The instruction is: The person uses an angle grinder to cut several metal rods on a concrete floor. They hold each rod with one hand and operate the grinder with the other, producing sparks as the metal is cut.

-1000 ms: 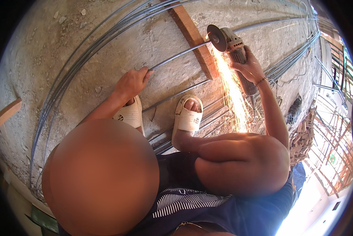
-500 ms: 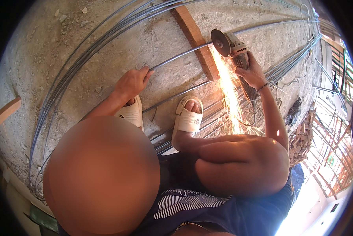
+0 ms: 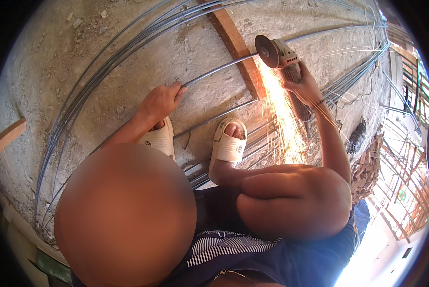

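Observation:
My right hand (image 3: 306, 86) is wrapped round the body of an angle grinder (image 3: 285, 57). Its cutting disc (image 3: 267, 51) meets a thin steel rod (image 3: 219, 68), and bright sparks (image 3: 284, 119) stream from there toward my bent knee. Left of the disc, my left hand (image 3: 163, 100) is closed on the same rod, thumb toward the disc. The rod lies across a reddish wooden beam (image 3: 236, 40) on the ground, just beside the cut. The exact contact of disc and rod is partly hidden by glare and the disc.
Several long bent rods (image 3: 88, 79) curve along the left, and another bundle (image 3: 358, 69) lies at the right. More rods lie under my sandalled feet (image 3: 230, 143). A wood piece (image 3: 8, 137) rests at the far left; broken rubble (image 3: 370, 165) is heaped at the right.
The sparks have spread wider and shifted slightly right, with thin streaks now crossing my right wrist. Both hands, the grinder and the rod hold nearly the same places.

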A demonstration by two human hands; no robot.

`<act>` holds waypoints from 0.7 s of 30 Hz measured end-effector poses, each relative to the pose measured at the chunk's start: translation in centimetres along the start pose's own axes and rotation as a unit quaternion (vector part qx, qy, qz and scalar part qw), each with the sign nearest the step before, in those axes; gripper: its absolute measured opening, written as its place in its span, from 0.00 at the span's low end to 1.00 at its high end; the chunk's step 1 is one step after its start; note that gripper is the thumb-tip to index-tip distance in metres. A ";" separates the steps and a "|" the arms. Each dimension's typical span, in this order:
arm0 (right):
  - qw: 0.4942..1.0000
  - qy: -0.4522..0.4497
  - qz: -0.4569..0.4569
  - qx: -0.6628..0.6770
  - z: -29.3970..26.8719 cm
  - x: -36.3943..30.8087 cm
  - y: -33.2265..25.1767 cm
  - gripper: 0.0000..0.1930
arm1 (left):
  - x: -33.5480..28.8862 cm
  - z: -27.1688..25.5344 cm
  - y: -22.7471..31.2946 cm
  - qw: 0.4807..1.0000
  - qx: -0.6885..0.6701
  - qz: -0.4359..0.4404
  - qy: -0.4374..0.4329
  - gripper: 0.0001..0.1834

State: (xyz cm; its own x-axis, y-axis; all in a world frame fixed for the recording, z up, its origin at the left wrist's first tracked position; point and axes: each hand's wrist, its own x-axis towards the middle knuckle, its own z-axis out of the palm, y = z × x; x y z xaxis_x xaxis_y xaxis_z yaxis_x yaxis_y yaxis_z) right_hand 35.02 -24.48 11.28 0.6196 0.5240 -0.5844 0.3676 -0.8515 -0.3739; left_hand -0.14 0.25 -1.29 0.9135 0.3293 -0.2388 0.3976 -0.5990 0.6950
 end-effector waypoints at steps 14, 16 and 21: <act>0.999 0.003 -0.020 0.038 0.4 0.4 1.3 0.54 | 0.0 0.0 0.0 1.000 -0.008 -0.005 -0.005 0.19; 0.999 0.016 -0.031 -0.012 0.4 0.7 1.5 0.53 | 0.0 0.0 0.2 1.000 0.000 -0.010 -0.010 0.19; 0.999 0.018 -0.023 -0.023 0.7 0.6 3.1 0.51 | 0.2 -0.8 0.6 0.999 -0.003 -0.033 -0.018 0.19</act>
State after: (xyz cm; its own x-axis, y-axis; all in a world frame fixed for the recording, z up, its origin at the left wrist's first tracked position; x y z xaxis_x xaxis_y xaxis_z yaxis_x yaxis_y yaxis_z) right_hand 36.00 -26.80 9.29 0.6247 0.5632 -0.5409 0.4284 -0.8263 -0.3656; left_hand 0.24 0.58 -0.35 0.8879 0.3411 -0.3088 0.4567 -0.5723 0.6811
